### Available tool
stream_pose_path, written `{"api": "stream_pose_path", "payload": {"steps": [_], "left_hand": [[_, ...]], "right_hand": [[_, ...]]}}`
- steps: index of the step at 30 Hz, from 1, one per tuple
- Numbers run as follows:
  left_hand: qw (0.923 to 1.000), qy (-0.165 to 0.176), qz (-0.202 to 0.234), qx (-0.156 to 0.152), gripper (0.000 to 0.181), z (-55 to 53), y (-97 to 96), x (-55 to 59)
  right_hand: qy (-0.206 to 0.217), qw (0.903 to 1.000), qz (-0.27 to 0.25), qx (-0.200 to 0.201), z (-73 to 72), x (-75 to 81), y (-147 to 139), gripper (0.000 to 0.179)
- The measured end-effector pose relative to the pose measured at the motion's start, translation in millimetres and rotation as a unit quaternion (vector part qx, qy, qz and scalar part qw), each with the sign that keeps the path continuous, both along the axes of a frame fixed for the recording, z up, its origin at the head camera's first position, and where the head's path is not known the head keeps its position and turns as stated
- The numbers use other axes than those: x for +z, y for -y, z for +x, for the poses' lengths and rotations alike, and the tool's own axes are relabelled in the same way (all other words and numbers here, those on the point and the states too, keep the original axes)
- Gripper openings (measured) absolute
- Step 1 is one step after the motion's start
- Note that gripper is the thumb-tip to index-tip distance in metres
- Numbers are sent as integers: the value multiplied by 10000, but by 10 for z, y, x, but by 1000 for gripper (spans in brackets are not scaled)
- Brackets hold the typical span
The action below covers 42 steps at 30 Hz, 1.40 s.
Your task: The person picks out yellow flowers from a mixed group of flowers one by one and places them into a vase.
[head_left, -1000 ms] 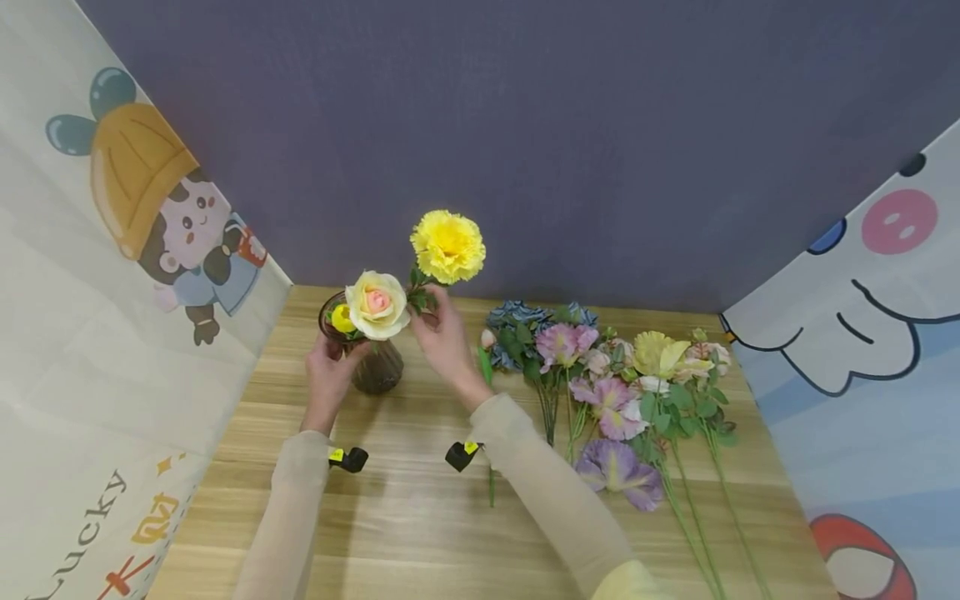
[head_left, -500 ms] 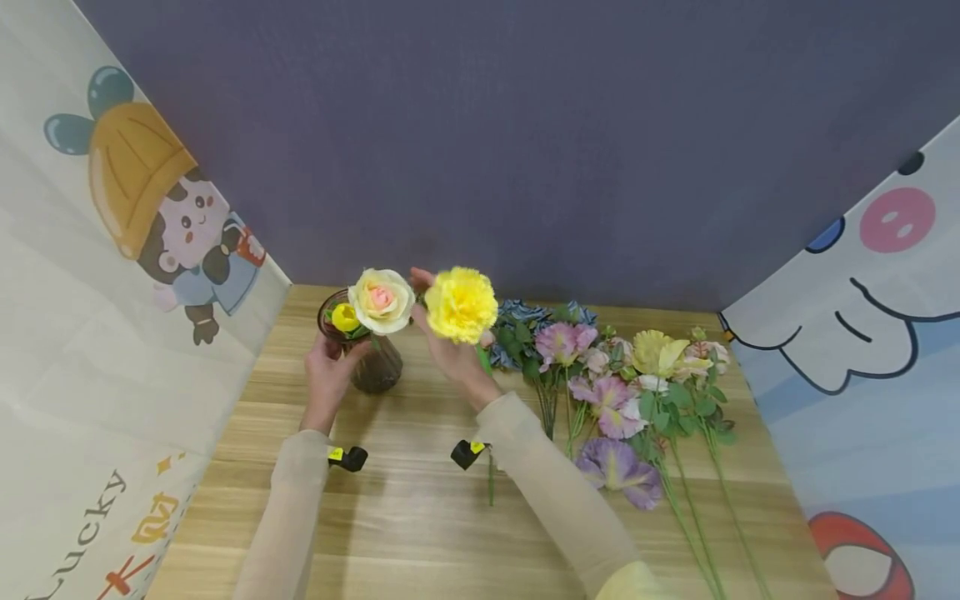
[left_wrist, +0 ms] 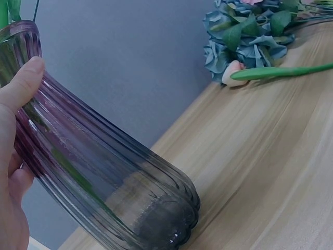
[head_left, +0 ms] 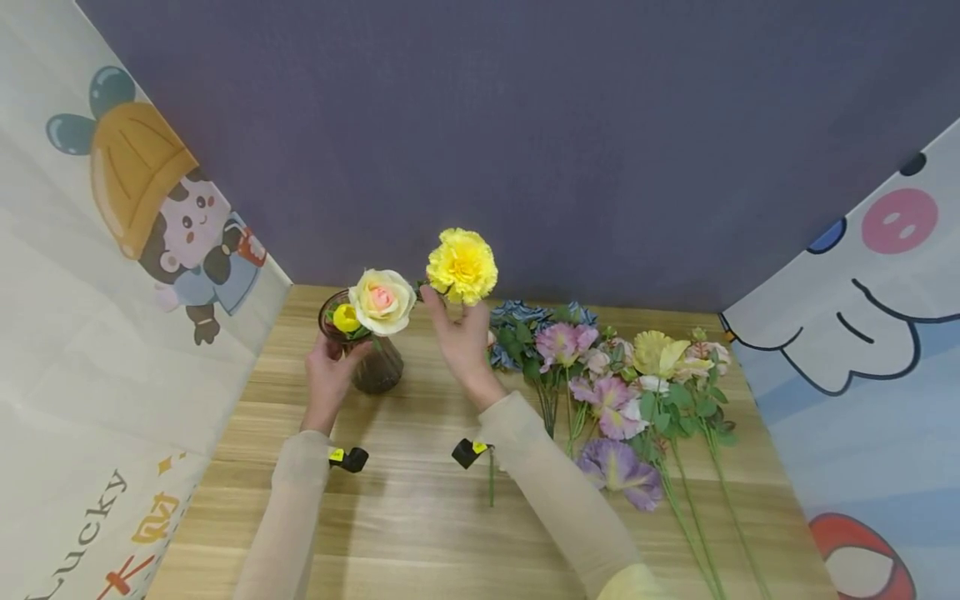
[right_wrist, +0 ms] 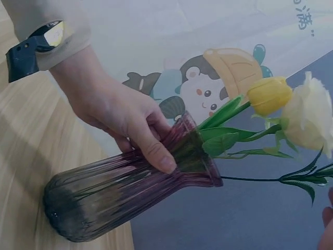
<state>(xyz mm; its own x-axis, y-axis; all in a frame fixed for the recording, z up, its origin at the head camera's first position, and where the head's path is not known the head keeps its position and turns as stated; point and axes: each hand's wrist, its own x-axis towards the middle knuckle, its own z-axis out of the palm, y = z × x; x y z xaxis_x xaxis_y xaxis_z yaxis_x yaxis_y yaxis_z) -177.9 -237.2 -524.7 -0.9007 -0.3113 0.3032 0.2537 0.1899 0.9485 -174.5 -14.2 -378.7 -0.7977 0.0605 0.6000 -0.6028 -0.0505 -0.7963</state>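
One vase: ribbed, translucent, purple-topped | one carnation: bright yellow, ruffled

The pale left wall reads "Lucky" and "满". Yellow labels on the wrist cameras are illegible.

In the left fingers, the ribbed glass vase fades from plum neck to smoky-grey base. Just above them I see a full cream rose, pink at heart, and a cupped yellow tulip; over the right fingers, a ruffled bright-yellow bloom. Beneath, the wooden table has tan streaks.
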Motion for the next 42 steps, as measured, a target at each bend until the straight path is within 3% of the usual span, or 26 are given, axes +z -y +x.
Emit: {"api": "stream_pose_path", "payload": {"steps": [3, 7, 11, 17, 26, 29, 36, 42], "left_hand": [[10000, -42, -71, 16, 58, -2, 2, -12], [9999, -68, -89, 11, 58, -6, 8, -22], [10000, 2, -11, 10, 59, -8, 7, -16], [10000, 63, -12, -4, 60, -2, 1, 1], [9999, 101, -82, 26, 58, 6, -2, 21], [9998, 150, -114, 52, 58, 28, -26, 72], [9993, 36, -365, 62, 55, 170, -130, 338], [9992, 7, -389, 68, 55, 184, -121, 343]], "right_hand": [[83, 9998, 5, -181, 27, 20, -20, 16], [41, 9999, 0, -135, 34, 41, -33, 18], [22, 10000, 74, -49, -77, -100, 2, 21], [637, 9973, 347, 141, -151, -344, 51, 28], [1107, 9903, 765, 333, -105, -458, 100, 36], [1274, 9869, 906, 398, -95, -480, 111, 35], [1197, 9864, 985, 546, -78, -523, 120, 41], [1078, 9876, 937, 648, -86, -472, 82, 45]]}}
